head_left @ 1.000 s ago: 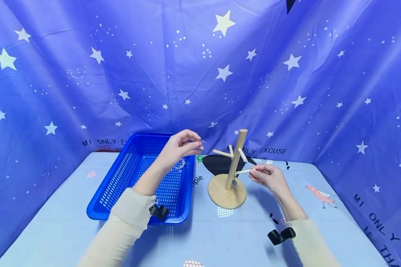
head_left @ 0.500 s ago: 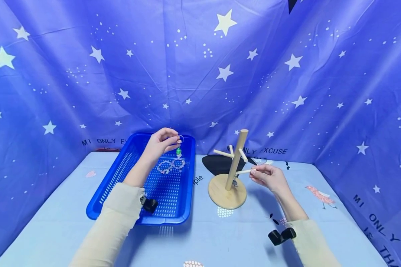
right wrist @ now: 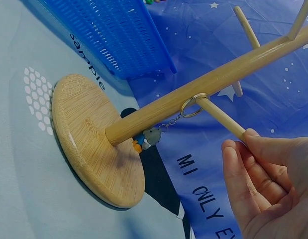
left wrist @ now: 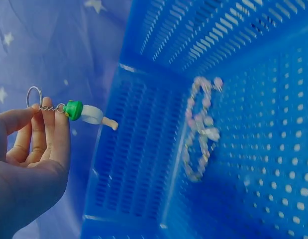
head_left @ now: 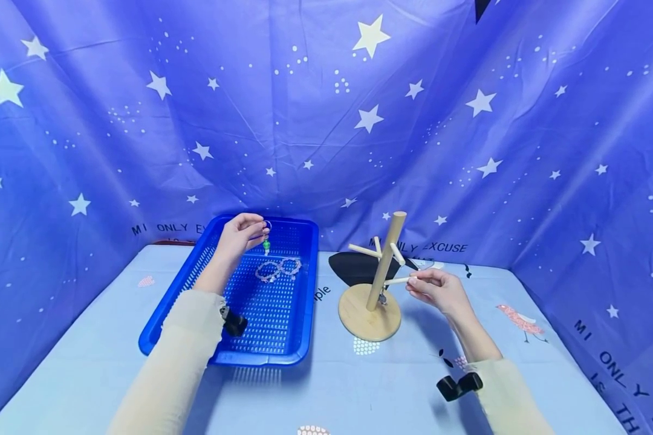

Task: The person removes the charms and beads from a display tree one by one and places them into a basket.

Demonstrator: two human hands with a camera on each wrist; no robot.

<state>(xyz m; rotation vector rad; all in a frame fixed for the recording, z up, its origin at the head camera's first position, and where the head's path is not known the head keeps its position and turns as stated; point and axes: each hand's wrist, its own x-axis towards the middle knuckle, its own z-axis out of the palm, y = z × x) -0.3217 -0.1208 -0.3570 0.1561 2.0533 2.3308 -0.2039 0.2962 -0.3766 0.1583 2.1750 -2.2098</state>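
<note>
My left hand [head_left: 234,238] pinches a keychain [left wrist: 74,110] by its ring, over the far part of the blue basket [head_left: 311,290]. A green piece, a white band and a pale tip dangle from its chain. Inside the basket lie two beaded bracelets [left wrist: 198,124], side by side. To the right, my right hand [head_left: 441,293] pinches the end of a low peg [right wrist: 223,117] on the wooden stand [right wrist: 208,82]. Around that peg, close to the post, hangs another keychain [right wrist: 153,135] with a small grey, blue and orange figure.
The stand's round base [head_left: 359,320] rests on a pale blue patterned cloth [head_left: 332,393], right of the basket. Several more pegs [head_left: 363,249] stick out higher up the post. A blue star-printed curtain [head_left: 315,109] rises behind the table.
My left hand has moved left with the keychain, from the basket's right rim to over its far left part, uncovering the bracelets. The right hand stays at the peg.
</note>
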